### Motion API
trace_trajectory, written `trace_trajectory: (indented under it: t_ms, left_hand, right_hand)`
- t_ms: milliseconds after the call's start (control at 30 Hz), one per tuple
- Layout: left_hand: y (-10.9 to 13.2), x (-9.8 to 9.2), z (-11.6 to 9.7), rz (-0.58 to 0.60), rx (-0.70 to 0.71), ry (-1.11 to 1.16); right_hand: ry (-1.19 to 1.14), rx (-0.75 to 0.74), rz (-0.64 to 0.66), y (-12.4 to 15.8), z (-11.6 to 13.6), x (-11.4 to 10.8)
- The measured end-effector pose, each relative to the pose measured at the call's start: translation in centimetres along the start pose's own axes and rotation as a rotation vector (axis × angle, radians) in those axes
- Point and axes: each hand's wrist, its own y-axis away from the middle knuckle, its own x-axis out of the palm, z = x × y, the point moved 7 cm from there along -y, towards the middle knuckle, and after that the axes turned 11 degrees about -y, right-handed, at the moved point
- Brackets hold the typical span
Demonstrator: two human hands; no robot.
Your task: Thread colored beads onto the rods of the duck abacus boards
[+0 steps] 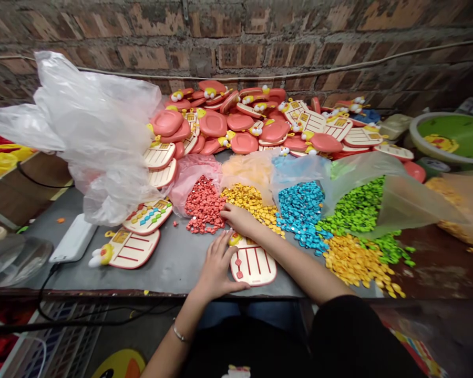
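Observation:
A cream slotted toy board with a duck head lies near the table's front edge. Two red pieces sit in its leftmost slot; the other slots I can see hold none. My left hand grips the board's left side, thumb along the bottom edge and fingers near the top. Crossing over the board's upper part, my right hand is at the right edge of the pile of small red pieces. Its fingertips are drawn together, and whatever is between them is hidden. Yellow pieces lie just behind this hand.
Blue pieces, green pieces and orange-yellow pieces spill to the right. Pink-backed boards heap along the brick wall. Left stand clear plastic bags, a filled board, another board and a white power bank.

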Motion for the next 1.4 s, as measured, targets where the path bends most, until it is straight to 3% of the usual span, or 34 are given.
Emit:
trace_trajectory:
  t_ms: [100, 200, 367, 500, 633, 833, 1033, 1200, 1333, 1400]
  left_hand:
    - [0.0, -0.1, -0.1, -0.008, 0.01, -0.011]
    - [0.0, -0.2, -0.1, -0.017, 0.021, -0.018]
    - [-0.1, -0.3, -0.2, -0.03, 0.018, -0.005]
    - [-0.1, -0.3, -0.2, -0.029, 0.013, -0.015]
    - [0.0, -0.1, 0.0, -0.026, -0.013, -0.04]
    - [0.1, 0.2, 0.1, -0.035, -0.01, -0.032]
    - [0.1, 0.3, 0.3, -0.039, -0.026, 0.026]
    - [0.0, 0.2, 0.2, -0.025, -0.006, 0.078]
    - [0.0, 0.3, 0.2, -0.032, 0.021, 0.107]
    - [0.1, 0.3, 0.3, -0.048, 0.013, 0.125]
  right_hand:
    - [-0.008, -0.002, -0.019, -0.5, -0.5, 0.4]
    - [-0.07, 0.003, -0.066, 0.6, -0.7, -0.6]
    - [-0.25, 0.015, -0.203, 5.2, 0.0, -4.8]
    - [-0.261, 0.07, -0.187, 9.7, -0.1, -6.6]
    - [-0.214, 0.113, -0.163, 12.2, -1.0, -5.5]
    - [-0.069, 0.107, -0.247, 12.8, -1.3, -4.2]
    - [-0.218, 0.126, -0.129, 14.0, -0.6, -4.6]
    - [-0.406, 0.222, -0.139, 12.6, -0.4, -3.0]
    - [-0.441, 0.193, -0.2, 10.5, 1.3, -0.6]
    - [-0.494, 0.18, -0.16, 10.1, 2.0, 0.2]
